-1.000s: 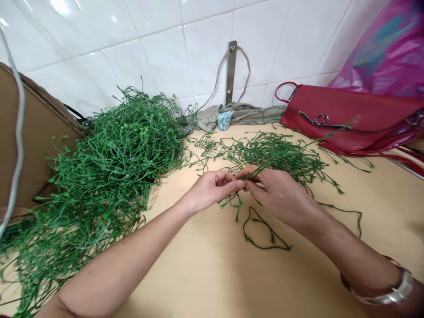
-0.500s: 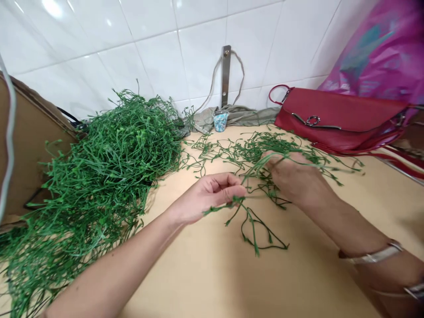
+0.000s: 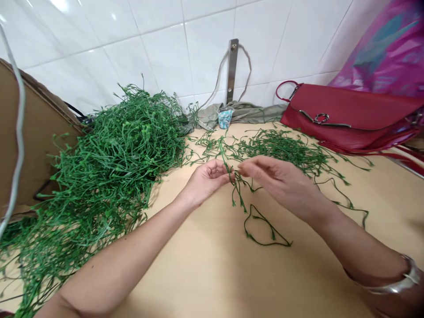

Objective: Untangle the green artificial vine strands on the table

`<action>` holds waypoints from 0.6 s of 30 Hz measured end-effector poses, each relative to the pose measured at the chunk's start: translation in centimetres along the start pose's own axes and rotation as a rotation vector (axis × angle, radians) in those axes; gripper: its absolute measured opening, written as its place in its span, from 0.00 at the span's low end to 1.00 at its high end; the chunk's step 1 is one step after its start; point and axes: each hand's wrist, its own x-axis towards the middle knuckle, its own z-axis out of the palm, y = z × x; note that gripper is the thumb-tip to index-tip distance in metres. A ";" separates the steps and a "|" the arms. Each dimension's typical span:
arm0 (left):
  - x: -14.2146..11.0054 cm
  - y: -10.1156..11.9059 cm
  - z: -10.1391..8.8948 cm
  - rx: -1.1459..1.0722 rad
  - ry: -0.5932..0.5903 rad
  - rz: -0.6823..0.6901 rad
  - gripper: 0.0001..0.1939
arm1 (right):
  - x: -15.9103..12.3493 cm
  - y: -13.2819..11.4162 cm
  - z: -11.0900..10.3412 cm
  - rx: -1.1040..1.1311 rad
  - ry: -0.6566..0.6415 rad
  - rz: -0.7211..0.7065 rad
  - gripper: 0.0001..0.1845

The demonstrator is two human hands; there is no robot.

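L hand (image 3: 206,182) pinches green plastic vine strand (image 3: 237,191) over tan table (image 3: 205,269); R hand (image 3: 281,185) open, just beside strand, not gripping. Big vine pile (image 3: 109,150) at left, red bag (image 3: 344,112) behind.

We face a wall of glossy white tiles (image 3: 159,48), with bright patches of reflected light near the top left. A steel strip (image 3: 232,70) is fixed upright to it, and a pale cord (image 3: 217,75) loops beside it. The wall meets a tan tabletop (image 3: 212,274). Along the back sit a crumpled grey cloth (image 3: 212,118), a small clear cup (image 3: 225,118), a red handbag (image 3: 344,110) and a magenta plastic bag (image 3: 380,53). A cardboard sheet (image 3: 33,132) stands at left, with what looks like a white cable (image 3: 20,132) hanging in front.
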 end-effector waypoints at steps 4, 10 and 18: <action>0.2 -0.4 0.0 0.041 -0.036 0.010 0.18 | 0.0 0.4 1.0 0.178 -0.116 0.098 0.15; 0.1 -0.2 0.3 0.124 -0.034 0.011 0.17 | 0.2 1.2 0.5 0.082 -0.126 0.069 0.08; 0.0 0.2 1.4 0.057 -0.081 -0.012 0.20 | 0.2 0.7 1.6 -0.165 0.007 -0.011 0.08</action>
